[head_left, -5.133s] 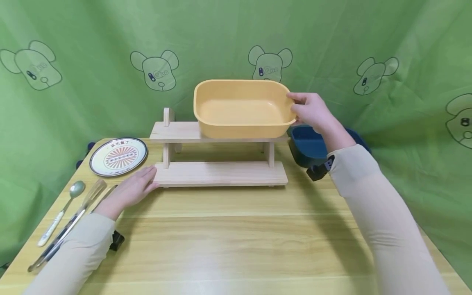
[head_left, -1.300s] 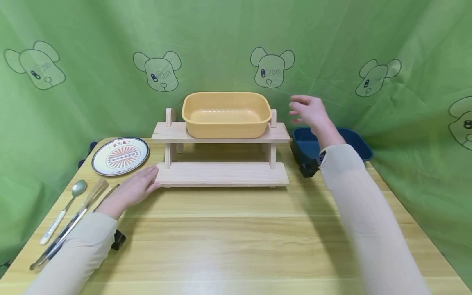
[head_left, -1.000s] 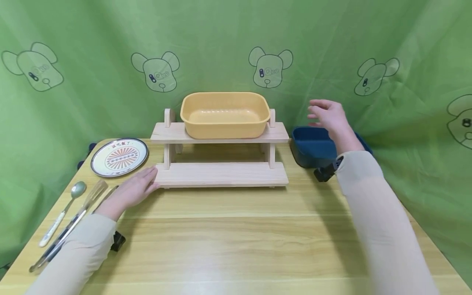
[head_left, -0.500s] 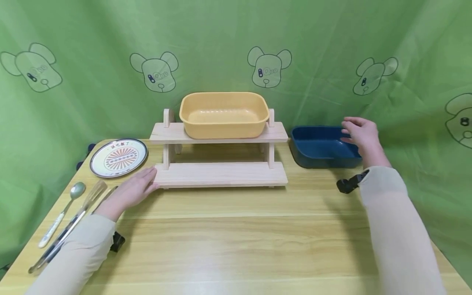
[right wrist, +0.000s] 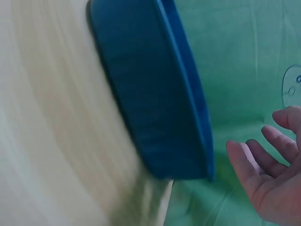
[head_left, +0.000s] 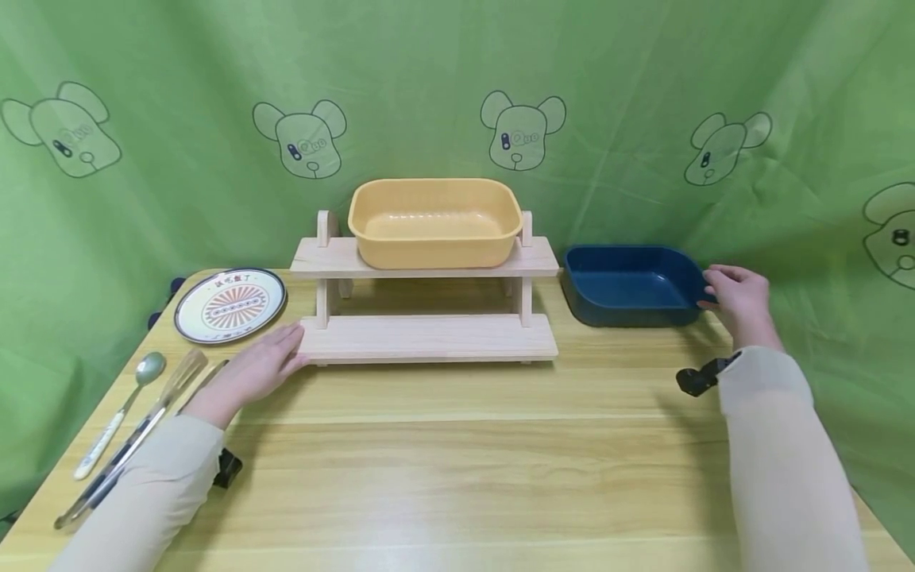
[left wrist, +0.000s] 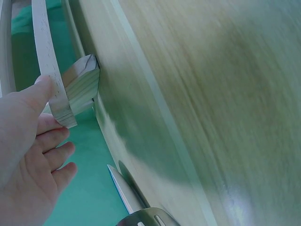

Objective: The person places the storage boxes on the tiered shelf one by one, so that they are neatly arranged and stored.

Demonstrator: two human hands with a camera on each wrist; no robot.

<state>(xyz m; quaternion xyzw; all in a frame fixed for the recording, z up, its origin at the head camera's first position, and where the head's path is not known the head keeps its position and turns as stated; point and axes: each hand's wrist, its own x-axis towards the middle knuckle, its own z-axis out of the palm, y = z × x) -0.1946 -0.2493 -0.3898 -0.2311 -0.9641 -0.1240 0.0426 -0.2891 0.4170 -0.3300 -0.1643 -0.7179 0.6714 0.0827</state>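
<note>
My left hand [head_left: 260,367] grips the left end of the lower board of a two-tier wooden shelf [head_left: 429,338]. In the left wrist view the thumb lies on the board's [left wrist: 46,52] edge, and the other fingers are behind its end. My right hand [head_left: 739,300] is beside the right end of a dark blue rectangular basin [head_left: 629,316] on the table. The right wrist view shows its loosely bent fingers [right wrist: 242,162] apart from the basin's wall [right wrist: 146,89]. A yellow rectangular basin [head_left: 436,253] sits on the upper board.
At the table's left are a round patterned plate [head_left: 232,306], a spoon [head_left: 107,441] with a white handle, and a slotted metal utensil [head_left: 184,373] beside other long metal utensils. A green curtain [head_left: 429,63] hangs behind the table [head_left: 457,477].
Earlier the right hand held the yellow basin, which came down onto the upper board. That hand let go and moved right and down to the blue basin. The left hand stayed put.
</note>
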